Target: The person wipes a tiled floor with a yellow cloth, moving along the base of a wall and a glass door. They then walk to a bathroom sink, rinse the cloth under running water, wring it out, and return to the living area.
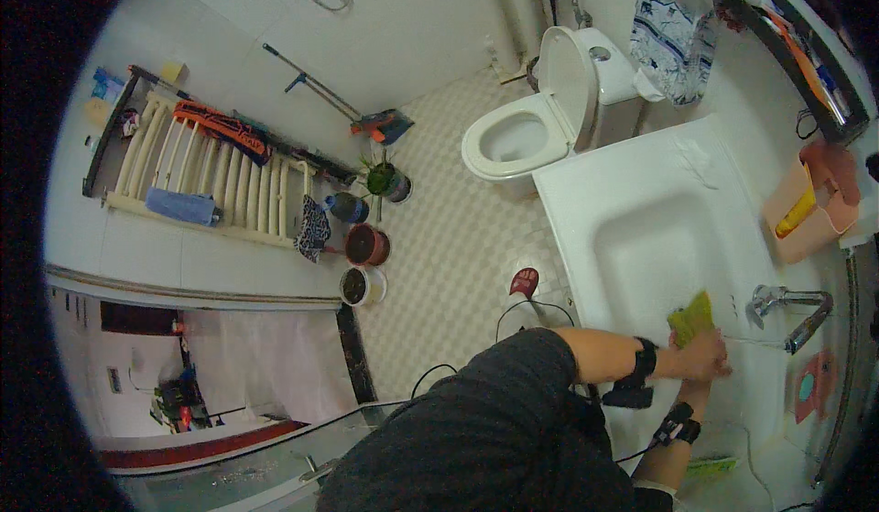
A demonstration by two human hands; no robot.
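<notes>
My left hand (699,357) is closed on a yellow-green cloth (692,318) over the white washbasin (573,199). Under and against it is my right hand (695,379), mostly covered by the left, so its grip on the cloth is hard to make out. Black straps with small devices circle both wrists. The chrome faucet (772,299) has its spout (809,332) turned towards my hands. From the spout a thin pale line, apparently water, reaches them.
A pink wall container (814,203) hangs beyond the basin. The toilet (505,168) stands with its lid raised. Plant pots (367,245) line the left wall below a radiator (220,175). A squeegee-like tool or dustpan (384,126) leans behind them. A glass door (261,481) is at lower left.
</notes>
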